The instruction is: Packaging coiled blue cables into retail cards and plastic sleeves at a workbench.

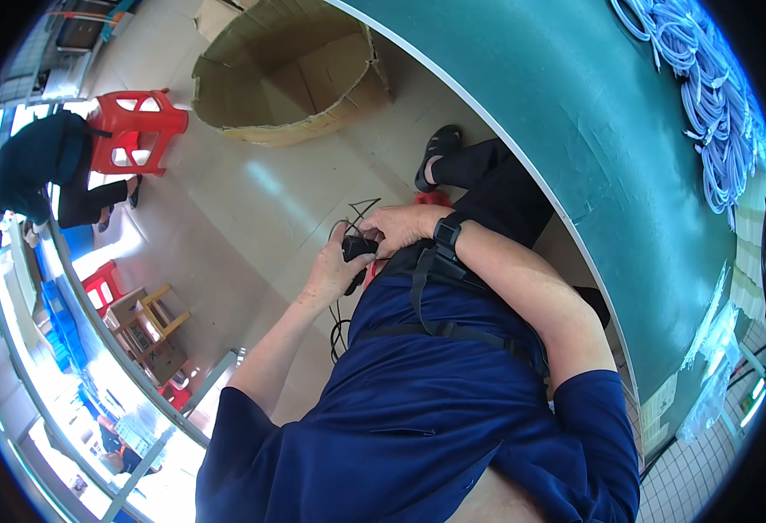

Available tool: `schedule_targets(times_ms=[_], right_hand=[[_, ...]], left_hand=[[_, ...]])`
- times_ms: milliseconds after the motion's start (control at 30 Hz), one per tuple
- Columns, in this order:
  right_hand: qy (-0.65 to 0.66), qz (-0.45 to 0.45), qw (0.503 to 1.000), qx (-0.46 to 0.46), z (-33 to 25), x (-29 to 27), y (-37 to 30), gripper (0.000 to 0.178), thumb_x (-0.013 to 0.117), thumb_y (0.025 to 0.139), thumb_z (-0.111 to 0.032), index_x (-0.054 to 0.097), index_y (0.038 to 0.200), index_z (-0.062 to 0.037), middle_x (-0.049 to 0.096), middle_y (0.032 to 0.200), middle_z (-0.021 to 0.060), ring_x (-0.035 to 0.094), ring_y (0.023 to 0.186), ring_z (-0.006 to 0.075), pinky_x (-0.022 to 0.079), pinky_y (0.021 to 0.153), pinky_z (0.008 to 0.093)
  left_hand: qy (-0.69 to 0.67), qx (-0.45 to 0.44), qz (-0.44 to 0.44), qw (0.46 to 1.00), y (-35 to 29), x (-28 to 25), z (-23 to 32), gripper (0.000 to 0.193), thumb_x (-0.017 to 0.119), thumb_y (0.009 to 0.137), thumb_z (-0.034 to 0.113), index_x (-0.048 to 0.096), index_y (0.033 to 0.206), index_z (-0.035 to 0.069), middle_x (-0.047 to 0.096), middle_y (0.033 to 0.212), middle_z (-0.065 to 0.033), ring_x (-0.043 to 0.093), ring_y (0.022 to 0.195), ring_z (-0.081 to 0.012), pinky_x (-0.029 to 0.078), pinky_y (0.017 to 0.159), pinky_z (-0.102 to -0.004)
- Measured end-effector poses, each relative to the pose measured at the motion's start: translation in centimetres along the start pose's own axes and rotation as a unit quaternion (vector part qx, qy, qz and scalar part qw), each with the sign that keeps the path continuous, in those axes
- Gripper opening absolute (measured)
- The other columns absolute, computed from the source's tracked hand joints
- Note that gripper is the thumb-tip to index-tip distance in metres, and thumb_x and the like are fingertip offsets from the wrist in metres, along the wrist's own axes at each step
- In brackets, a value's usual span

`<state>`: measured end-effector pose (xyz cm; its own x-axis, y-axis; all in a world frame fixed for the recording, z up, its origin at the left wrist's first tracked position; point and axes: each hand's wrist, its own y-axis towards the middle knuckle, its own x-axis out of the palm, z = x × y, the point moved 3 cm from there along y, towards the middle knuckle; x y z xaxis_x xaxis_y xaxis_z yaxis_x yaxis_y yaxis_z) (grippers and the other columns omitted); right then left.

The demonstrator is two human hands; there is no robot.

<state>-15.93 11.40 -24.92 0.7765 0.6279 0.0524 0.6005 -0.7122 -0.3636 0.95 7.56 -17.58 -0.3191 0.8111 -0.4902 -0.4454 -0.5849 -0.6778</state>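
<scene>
- The fingers of the left hand (335, 266) are curled around a small black plastic device (357, 250), gripping it at the person's waist.
- The fingers of the right hand (400, 228) are bent and pressed on the top of the same device; a thin black wire (359, 209) loops up just above them.
- A black wristwatch (447, 232) sits on the right wrist.
- A black strap (418, 292) crosses the dark blue shirt (418, 410) below the hands.
- To the right is a green table (592, 131) with a pile of light blue cables (714, 96).
- Farther away on the floor stand a large open cardboard box (291, 74) and a red plastic stool (139, 126).
</scene>
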Motion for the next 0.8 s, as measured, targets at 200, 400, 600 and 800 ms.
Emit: schedule_targets(times_ms=[200,400,600,800], right_hand=[[0.109,0.002,0.993,-0.037,0.3,0.6,0.4,0.036,0.077,0.075,-0.013,0.071,0.108,-0.0009,0.076,0.092,0.0105,0.070,0.084,0.0219,0.054,0.075,0.0370],[-0.078,0.001,0.996,0.036,-1.9,-0.4,-0.3,0.028,0.075,0.082,-0.015,0.069,0.103,0.0016,0.076,0.089,0.0131,0.071,0.082,0.0232,0.056,0.077,0.0359],[-0.271,0.203,0.940,0.033,-4.4,-3.4,-1.5,0.021,0.065,0.096,-0.014,0.068,0.104,0.0051,0.076,0.090,0.0139,0.073,0.087,0.0229,0.056,0.084,0.0323],[-0.055,0.336,0.940,-0.028,-10.2,-6.5,-6.0,0.026,0.065,0.098,-0.011,0.069,0.117,0.0048,0.076,0.097,0.0143,0.072,0.091,0.0199,0.056,0.086,0.0316]], left_hand=[[0.051,0.050,-0.054,0.996,-0.3,-3.1,0.0,0.078,0.079,0.083,0.026,0.048,0.147,-0.007,0.072,0.115,-0.0252,0.073,0.103,-0.0290,0.056,0.093,-0.0366],[0.094,0.077,-0.225,0.967,-3.7,-12.0,9.1,0.058,0.077,0.082,0.020,0.062,0.134,0.002,0.072,0.108,-0.0133,0.071,0.089,-0.0211,0.058,0.082,-0.0327],[-0.232,0.271,-0.057,0.933,-5.8,-20.7,18.2,0.040,0.075,0.090,0.027,0.067,0.124,0.008,0.068,0.088,-0.0081,0.068,0.072,-0.0156,0.056,0.069,-0.0294],[-0.396,0.422,0.189,0.793,-3.6,-25.4,24.5,0.041,0.071,0.098,0.030,0.063,0.127,0.001,0.071,0.100,-0.0095,0.072,0.085,-0.0178,0.060,0.072,-0.0260]])
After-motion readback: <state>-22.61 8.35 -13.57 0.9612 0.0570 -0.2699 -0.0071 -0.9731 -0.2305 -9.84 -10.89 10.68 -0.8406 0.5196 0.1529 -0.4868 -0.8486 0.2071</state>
